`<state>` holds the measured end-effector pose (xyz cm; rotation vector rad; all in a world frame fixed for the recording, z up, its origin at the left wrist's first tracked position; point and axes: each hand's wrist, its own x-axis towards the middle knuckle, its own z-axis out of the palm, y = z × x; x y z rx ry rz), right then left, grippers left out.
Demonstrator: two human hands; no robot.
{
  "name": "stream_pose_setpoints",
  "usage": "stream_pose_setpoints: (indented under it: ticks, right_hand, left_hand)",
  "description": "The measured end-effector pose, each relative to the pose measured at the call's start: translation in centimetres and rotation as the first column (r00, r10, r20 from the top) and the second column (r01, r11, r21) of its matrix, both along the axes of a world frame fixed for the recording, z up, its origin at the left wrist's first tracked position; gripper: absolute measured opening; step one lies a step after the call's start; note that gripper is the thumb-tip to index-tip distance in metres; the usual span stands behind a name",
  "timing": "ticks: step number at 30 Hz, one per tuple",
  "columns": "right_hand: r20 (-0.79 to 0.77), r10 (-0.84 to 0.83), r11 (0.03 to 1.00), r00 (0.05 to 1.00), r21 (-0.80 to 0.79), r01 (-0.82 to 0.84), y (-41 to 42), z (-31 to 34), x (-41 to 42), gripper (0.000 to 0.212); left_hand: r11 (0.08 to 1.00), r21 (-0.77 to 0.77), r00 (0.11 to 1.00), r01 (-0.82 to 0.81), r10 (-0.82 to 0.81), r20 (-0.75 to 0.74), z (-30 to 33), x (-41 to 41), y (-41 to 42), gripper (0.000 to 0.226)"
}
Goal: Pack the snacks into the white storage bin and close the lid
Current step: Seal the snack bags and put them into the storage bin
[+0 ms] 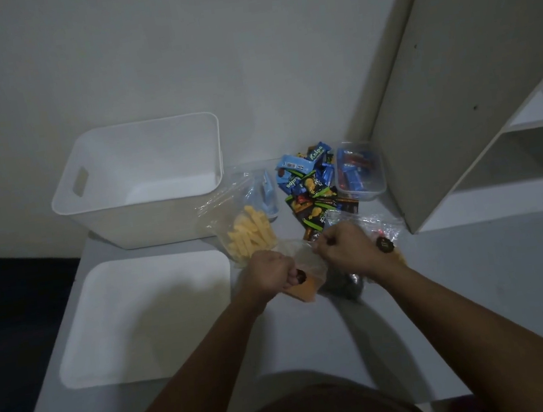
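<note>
- I've got the counter (315,338) filling the view, pale and dimly lit, with everything for the job laid out along its far half.
- The white storage bin (145,201) sits at the far left against the wall, open on top, and as far as I can see down inside, the floor of it is bare. Nothing packed yet, by my read.
- The lid (140,320) lies flat on the counter just in front of the bin, well clear of the rim. Closing is the last step and it hasn't begun.
- The shelf unit (478,109) stands off to the right; not part of the job that I can tell.
- The snacks are all outside the bin: a clear bag of yellow sticks (249,234) just right of it, a loose pile of blue and black-green packets (312,186) beyond my hands, and a clear tub (360,170) of blue and red wrappers at the far right.
- A blue item in clear wrap (266,192) sits behind the yellow sticks; I can't tell what it is.
- Both hands are over the near edge of the pile. My left hand (268,272) is curled tight on a clear bag with orange contents (305,287), and my right hand (344,248) is fisted on the other side of that same bag's top, so both seem clamped on it.
- More crinkled plastic (379,226) lies under the right wrist; contents unclear.
- My call: we're at the first pickup, everything still to go in, then the lid.
</note>
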<state>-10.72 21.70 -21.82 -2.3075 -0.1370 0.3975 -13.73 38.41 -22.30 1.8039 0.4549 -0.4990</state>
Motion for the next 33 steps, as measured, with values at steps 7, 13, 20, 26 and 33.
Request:
stream_pose_setpoints:
  ticks: [7,13,20,26,33]
  right_hand:
    - [0.019,0.168,0.984,0.986,-0.071,-0.166,0.4,1.1,0.5,0.014]
    - [0.043,0.237,0.969,0.970,-0.074,-0.234,0.3,4.0,1.4,0.015]
    - [0.138,0.191,0.981,0.972,0.003,-0.193,0.5,5.1,1.7,0.019]
    - [0.275,0.119,0.990,0.954,-0.111,-0.092,0.9,4.9,1.6,0.020]
    - [0.324,0.125,0.992,0.938,-0.041,-0.118,1.0,5.6,1.3,0.008]
  left_hand:
    - [0.975,0.173,0.956,-0.137,0.084,0.281,-0.8,0.2,1.1,0.021]
    - [0.994,0.103,0.860,-0.033,-0.024,0.509,0.5,1.7,2.5,0.009]
    - [0.986,0.089,0.812,-0.140,0.063,0.581,1.6,2.4,2.5,0.008]
    - [0.998,0.021,0.838,-0.052,0.032,0.544,2.9,2.4,2.0,0.007]
    - [0.993,0.091,0.825,-0.077,0.012,0.564,3.2,2.8,1.5,0.008]
